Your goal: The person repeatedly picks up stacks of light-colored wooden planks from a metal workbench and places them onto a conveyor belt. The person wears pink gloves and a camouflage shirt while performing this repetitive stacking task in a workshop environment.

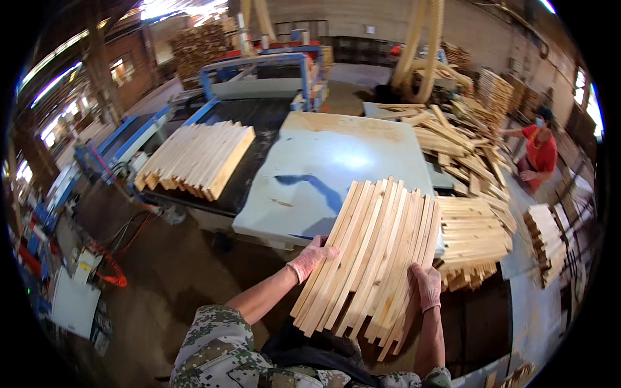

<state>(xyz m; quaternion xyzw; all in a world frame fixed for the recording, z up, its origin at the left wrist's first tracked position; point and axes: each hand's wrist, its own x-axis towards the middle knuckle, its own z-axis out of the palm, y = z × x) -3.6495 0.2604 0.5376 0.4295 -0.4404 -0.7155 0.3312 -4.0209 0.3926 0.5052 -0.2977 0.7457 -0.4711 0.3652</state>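
Between my two gloved hands is a wide bundle of pale wooden strips (372, 258), side by side with uneven ends, tilted with its far end over the pale sheet-topped table (297, 152). My left hand (313, 258) grips the bundle's left edge, its pink work glove closed against the outer strip. On the opposite edge my right hand (425, 284) presses in with the thumb on top; its other fingers are partly hidden. Beyond, at left, a block of wooden strips (197, 155) rests on a black conveyor belt (259, 116).
A neat stack of strips (472, 233) stands right of the bundle. Behind it lies a loose heap of boards (459, 142). A person in red (540, 152) stands at far right. The blue-framed machine (259, 71) spans the belt. An orange hose (116, 275) lies at lower left.
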